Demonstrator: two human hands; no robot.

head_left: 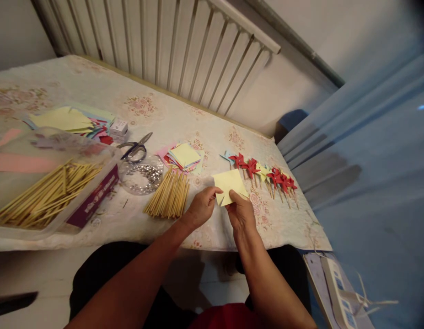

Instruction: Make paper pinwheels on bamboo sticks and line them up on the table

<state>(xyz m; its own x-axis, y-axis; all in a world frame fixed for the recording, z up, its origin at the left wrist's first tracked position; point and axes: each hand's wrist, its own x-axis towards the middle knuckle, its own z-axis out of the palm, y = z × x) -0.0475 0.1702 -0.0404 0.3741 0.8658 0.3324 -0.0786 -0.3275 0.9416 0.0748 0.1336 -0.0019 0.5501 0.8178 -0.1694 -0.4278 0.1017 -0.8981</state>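
A square of yellow paper point(229, 180) with slits cut in from its corners is held above the near side of the table. My right hand point(242, 211) grips its near edge, thumb on top and fingers underneath. At the paper's left corner, my left hand point(202, 206) is closed with thumb and index finger on the edge. Just left of that hand lies a bundle of thin wooden sticks point(169, 194). Behind it sits a stack of cut paper squares point(185, 156), yellow on top. A row of red, yellow and blue paper pinwheels point(252, 168) on sticks lies to the right.
Small metal fasteners fill a clear round container point(142, 175), with scissors point(136, 149) behind it. A plastic bin point(105, 167) of sticks occupies the left, and more coloured paper point(62, 119) lies beyond. A power strip point(338, 292) stands off the table's right corner, near a blue curtain point(376, 160).
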